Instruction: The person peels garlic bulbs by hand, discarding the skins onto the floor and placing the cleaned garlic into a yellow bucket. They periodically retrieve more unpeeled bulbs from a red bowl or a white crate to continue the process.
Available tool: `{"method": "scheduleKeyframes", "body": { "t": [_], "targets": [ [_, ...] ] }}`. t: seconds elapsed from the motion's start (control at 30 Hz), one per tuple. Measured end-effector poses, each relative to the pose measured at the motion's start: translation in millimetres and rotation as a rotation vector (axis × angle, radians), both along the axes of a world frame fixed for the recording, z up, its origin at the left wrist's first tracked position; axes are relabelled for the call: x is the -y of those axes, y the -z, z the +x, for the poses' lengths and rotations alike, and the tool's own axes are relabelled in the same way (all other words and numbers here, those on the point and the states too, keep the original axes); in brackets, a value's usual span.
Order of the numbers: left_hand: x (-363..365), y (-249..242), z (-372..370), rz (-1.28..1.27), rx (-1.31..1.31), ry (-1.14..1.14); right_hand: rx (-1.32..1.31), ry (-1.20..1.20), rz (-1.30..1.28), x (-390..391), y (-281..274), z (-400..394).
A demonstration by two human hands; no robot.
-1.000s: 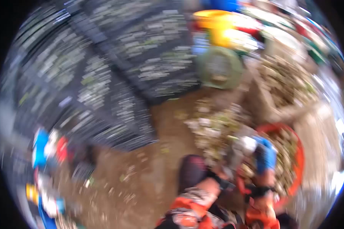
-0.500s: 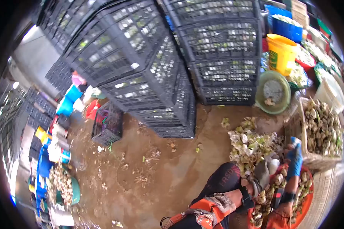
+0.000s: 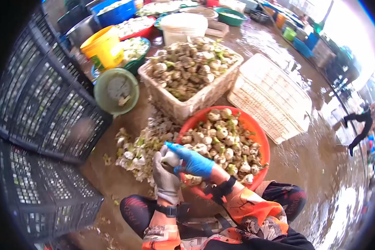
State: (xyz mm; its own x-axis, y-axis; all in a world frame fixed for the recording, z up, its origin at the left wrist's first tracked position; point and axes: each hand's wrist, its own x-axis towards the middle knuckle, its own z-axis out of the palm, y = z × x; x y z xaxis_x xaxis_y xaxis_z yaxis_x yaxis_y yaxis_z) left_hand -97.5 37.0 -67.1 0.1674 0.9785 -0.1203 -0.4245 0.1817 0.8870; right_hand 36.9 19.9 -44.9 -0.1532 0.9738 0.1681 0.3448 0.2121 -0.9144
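Observation:
A pale, peeled-looking garlic bulb sits between my two hands. Cupped around its left and lower side is my left hand, in a grey glove. My right hand, in a blue glove, closes on it from the right with the thumb side along the top. Just beyond and to the right of my hands, a red-orange basin holds many untrimmed garlic bulbs. To the left of my hands, a heap of white bulbs and peelings lies on the floor.
A dirty white crate full of garlic stands beyond the basin. An upturned pale crate leans beside it. Stacked black crates rise at left, near a green basin and yellow bucket. Another person is at far right.
The view has swung right, bringing the basin and garlic crate to the middle. My hands, apart near the basin before, are now together around the garlic bulb.

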Motion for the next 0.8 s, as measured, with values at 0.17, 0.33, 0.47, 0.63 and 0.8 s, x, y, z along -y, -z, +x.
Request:
{"method": "scheduleKeyframes", "body": {
  "t": [0.17,0.33,0.47,0.63,0.8],
  "targets": [
    [21,-38,49,-0.311,0.350,0.406,-0.666,0.581,-0.335,42,3,97],
    [15,-16,52,-0.409,0.028,0.404,-0.553,0.962,-0.136,88,-29,368],
    [21,-5,66,-0.261,-0.190,0.434,0.895,1.184,-0.492,136,-22,464],
    [19,4,86,-0.400,-0.187,0.435,1.210,0.999,-0.550,197,54,486],
    [19,12,86,-0.466,-0.154,0.448,1.268,0.972,-0.573,237,45,446]
  ]
}}
